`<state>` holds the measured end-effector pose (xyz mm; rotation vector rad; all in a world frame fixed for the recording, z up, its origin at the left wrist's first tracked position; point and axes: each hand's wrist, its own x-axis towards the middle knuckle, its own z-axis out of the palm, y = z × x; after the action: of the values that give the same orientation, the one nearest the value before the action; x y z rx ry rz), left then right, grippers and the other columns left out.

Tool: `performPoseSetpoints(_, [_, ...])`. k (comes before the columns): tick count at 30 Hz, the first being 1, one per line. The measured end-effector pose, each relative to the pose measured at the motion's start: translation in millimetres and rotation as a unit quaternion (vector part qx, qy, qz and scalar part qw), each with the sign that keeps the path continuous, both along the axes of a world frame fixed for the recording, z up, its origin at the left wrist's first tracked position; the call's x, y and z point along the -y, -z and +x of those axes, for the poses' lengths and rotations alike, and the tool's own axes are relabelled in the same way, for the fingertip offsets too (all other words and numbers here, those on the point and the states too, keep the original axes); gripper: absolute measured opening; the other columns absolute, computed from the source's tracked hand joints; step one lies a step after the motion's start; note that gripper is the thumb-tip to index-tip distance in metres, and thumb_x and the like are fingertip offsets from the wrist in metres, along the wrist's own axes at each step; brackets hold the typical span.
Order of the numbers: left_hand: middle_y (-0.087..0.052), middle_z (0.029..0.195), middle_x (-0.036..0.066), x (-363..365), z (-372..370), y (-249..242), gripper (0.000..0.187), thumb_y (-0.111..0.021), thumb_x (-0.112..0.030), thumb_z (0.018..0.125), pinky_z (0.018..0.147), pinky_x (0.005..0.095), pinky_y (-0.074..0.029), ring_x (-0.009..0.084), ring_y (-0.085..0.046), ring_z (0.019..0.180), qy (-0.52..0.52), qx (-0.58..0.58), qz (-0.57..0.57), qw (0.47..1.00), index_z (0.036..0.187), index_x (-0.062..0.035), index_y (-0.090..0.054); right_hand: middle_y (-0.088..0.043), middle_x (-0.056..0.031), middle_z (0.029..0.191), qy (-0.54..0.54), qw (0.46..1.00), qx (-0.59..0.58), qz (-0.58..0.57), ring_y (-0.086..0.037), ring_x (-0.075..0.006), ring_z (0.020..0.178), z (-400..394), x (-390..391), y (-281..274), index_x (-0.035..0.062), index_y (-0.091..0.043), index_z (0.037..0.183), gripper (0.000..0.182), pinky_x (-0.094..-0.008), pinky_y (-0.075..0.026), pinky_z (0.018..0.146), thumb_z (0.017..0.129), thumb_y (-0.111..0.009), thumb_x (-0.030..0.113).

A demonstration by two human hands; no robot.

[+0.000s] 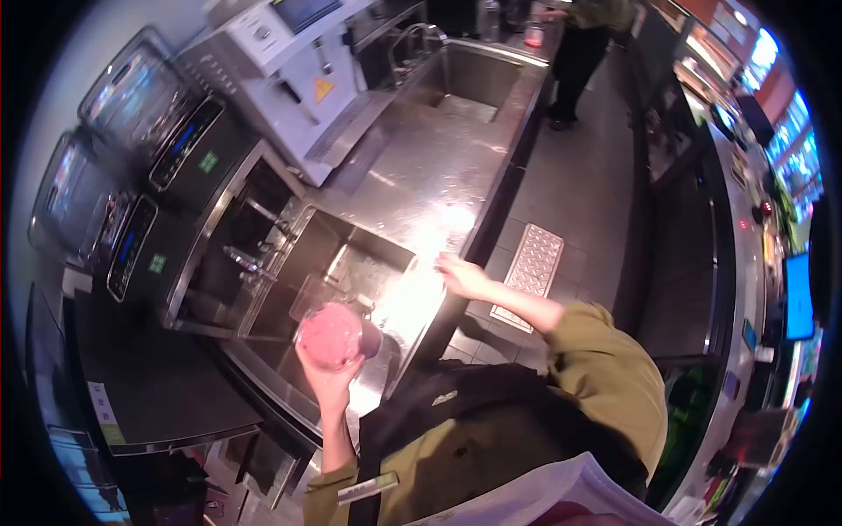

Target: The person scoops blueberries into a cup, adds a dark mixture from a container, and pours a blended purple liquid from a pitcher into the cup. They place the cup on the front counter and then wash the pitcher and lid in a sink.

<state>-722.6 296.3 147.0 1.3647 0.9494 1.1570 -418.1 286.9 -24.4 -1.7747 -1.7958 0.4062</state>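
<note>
A clear cup of pink, frothy-looking drink [330, 333] is in my left hand [331, 379], whose fingers wrap round its side. It overlaps the near edge of the steel sink [386, 244], and part of the basin is hidden behind it. My right hand [463, 277] holds nothing and has its fingers stretched out. It is at the front edge of the steel counter [412, 188], right of the sink. Inside the basin, behind the cup, a clear container [314, 296] partly shows.
Two blenders with clear covers [140, 83] stand at the left, near the sink faucets [250, 263]. A white dispensing machine [298, 96] and a second sink [478, 74] are farther along. Another person [579, 66] stands in the aisle beyond a metal floor plate [531, 272].
</note>
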Motion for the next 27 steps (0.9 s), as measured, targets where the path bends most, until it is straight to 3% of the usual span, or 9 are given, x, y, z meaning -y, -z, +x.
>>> performPoseSetpoints(4, [-0.041, 0.116, 0.011, 38.9, 82.5, -1.8, 0.088, -0.078, -0.003, 0.050, 0.091, 0.0336, -0.037, 0.0218, -0.043, 0.107, 0.154, 0.026, 0.036, 0.987, 0.122, -0.0015, -0.028, -0.050, -0.0168, 0.113, 0.303, 0.949, -0.090, -0.014, -0.045, -0.0306, 0.108, 106.0, 239.3, 19.9, 0.0038, -0.048, 0.113, 0.037, -0.0352, -0.038, 0.090, 0.076, -0.049, 0.006])
performPoseSetpoints(5, [-0.040, 0.117, 0.012, 53.5, 108.5, -10.3, 0.088, -0.078, -0.004, 0.050, 0.092, 0.0345, -0.038, 0.0218, -0.043, 0.109, 0.200, 0.016, 0.049, 0.978, 0.122, -0.0018, -0.028, -0.052, -0.0176, 0.109, 0.368, 0.930, 0.008, 0.012, -0.048, -0.0311, 0.104, 111.6, 299.7, 5.7, 0.0029, -0.049, 0.111, 0.035, -0.0360, -0.040, 0.088, 0.076, -0.049, 0.005])
performPoseSetpoints(6, [-0.040, 0.119, 0.012, 73.0, 136.3, -18.0, 0.088, -0.079, -0.006, 0.051, 0.092, 0.0352, -0.038, 0.0219, -0.042, 0.111, 0.243, 0.080, -0.028, 0.966, 0.122, -0.0018, -0.027, -0.054, -0.0175, 0.105, 0.479, 0.874, -0.072, -0.035, -0.050, -0.0315, 0.101, 111.9, 357.9, -10.8, 0.0022, -0.050, 0.110, 0.034, -0.0358, -0.041, 0.085, 0.076, -0.049, 0.004])
performPoseSetpoints(9, [-0.040, 0.120, 0.013, 113.8, 211.1, 3.9, 0.089, -0.079, -0.012, 0.053, 0.094, 0.0367, -0.037, 0.0226, -0.041, 0.112, 0.379, 0.107, -0.041, 0.918, 0.124, -0.0011, -0.026, -0.054, -0.0166, 0.106, 0.625, 0.781, -0.004, 0.014, -0.052, -0.0287, 0.100, 89.9, 522.3, -16.5, 0.0007, -0.051, 0.109, 0.031, -0.0333, -0.040, 0.086, 0.078, -0.047, 0.003])
performPoseSetpoints(12, [-0.041, 0.118, 0.013, 174.1, 291.4, -8.6, 0.091, -0.081, -0.016, 0.052, 0.096, 0.0357, -0.034, 0.0210, -0.040, 0.112, 0.434, 0.024, 0.033, 0.900, 0.124, -0.0016, -0.027, -0.053, -0.0173, 0.108, 0.765, 0.640, -0.045, 0.061, -0.053, -0.0266, 0.098, 32.3, 657.4, 20.1, -0.0037, -0.048, 0.111, 0.032, -0.0332, -0.042, 0.084, 0.081, -0.047, 0.005])
performPoseSetpoints(14, [-0.041, 0.118, 0.013, 214.7, 337.9, -10.1, 0.091, -0.080, -0.016, 0.052, 0.095, 0.0335, -0.034, 0.0206, -0.041, 0.112, 0.496, 0.032, 0.055, 0.866, 0.124, -0.0013, -0.027, -0.053, -0.0165, 0.108, 0.798, 0.575, -0.176, 0.046, -0.053, -0.0234, 0.098, 3.0, 704.5, 34.6, -0.0041, -0.048, 0.111, 0.032, -0.0324, -0.044, 0.080, 0.081, -0.047, 0.005])
performPoseSetpoints(19, [-0.041, 0.116, 0.014, 325.6, 434.5, -4.7, 0.089, -0.079, -0.014, 0.054, 0.092, 0.0342, -0.038, 0.0224, -0.044, 0.108, 0.624, -0.031, 0.027, 0.781, 0.123, -0.0010, -0.026, -0.052, -0.0167, 0.110, 0.806, 0.576, -0.119, 0.057, -0.054, -0.0285, 0.096, 4.8, 671.3, -23.0, 0.0001, -0.050, 0.109, 0.030, -0.0326, -0.041, 0.083, 0.079, -0.050, 0.005])
performPoseSetpoints(22, [-0.046, 0.110, 0.012, 399.6, 487.5, 2.9, 0.075, -0.073, 0.000, 0.054, 0.085, 0.0341, -0.043, 0.0223, -0.050, 0.101, 0.709, 0.049, 0.014, 0.703, 0.117, -0.0025, -0.032, -0.047, -0.0169, 0.114, 0.772, 0.614, -0.097, 0.131, -0.055, -0.0275, 0.088, 42.4, 679.2, -56.3, -0.0001, -0.049, 0.109, 0.032, -0.0303, -0.046, 0.072, 0.077, -0.052, 0.001])
performPoseSetpoints(27, [-0.042, 0.116, 0.010, 488.5, 562.7, 6.1, 0.086, -0.081, -0.026, 0.051, 0.095, 0.0370, -0.032, 0.0229, -0.039, 0.113, 0.732, 0.021, 0.157, 0.663, 0.121, -0.0061, -0.034, -0.046, -0.0169, 0.116, 0.808, 0.571, -0.020, 0.144, -0.050, -0.0274, 0.103, 117.8, 775.9, -71.1, -0.0018, -0.047, 0.112, 0.032, -0.0313, -0.044, 0.081, 0.080, -0.049, -0.001])
